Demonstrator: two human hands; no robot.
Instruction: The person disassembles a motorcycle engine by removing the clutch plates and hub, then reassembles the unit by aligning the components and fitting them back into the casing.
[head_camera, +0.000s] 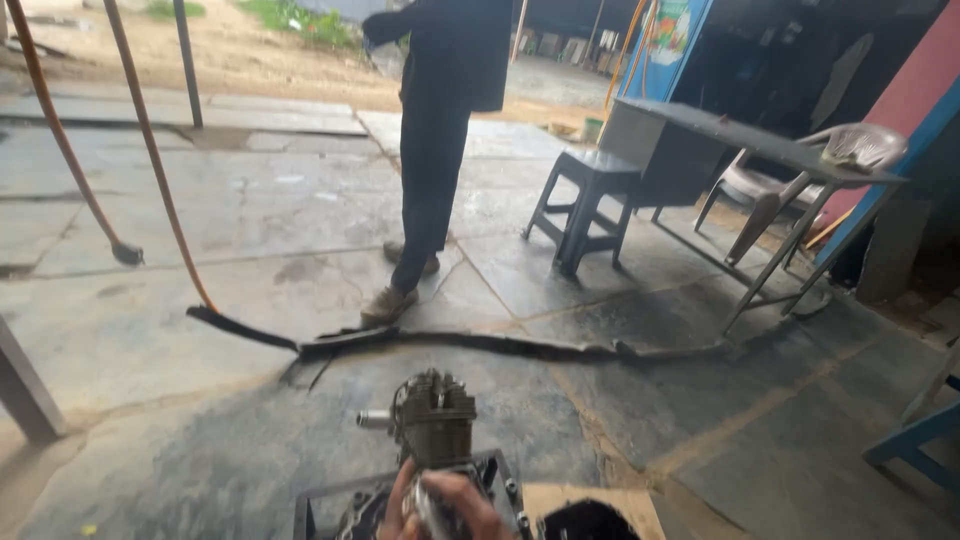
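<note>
At the bottom edge, my right hand is closed around a small shiny metal part. It sits just over a dark metal frame on the floor. Right beyond the hand stands a grimy engine block with cooling fins and a short shaft sticking out to its left. My left hand is out of view. A dark rounded object lies at the bottom edge to the right of the hand, on a piece of brown cardboard.
A person in dark clothes stands on the stone floor ahead. A long black strip lies across the floor. Orange hoses hang on the left. A dark stool, a metal table and a white plastic chair stand at the right.
</note>
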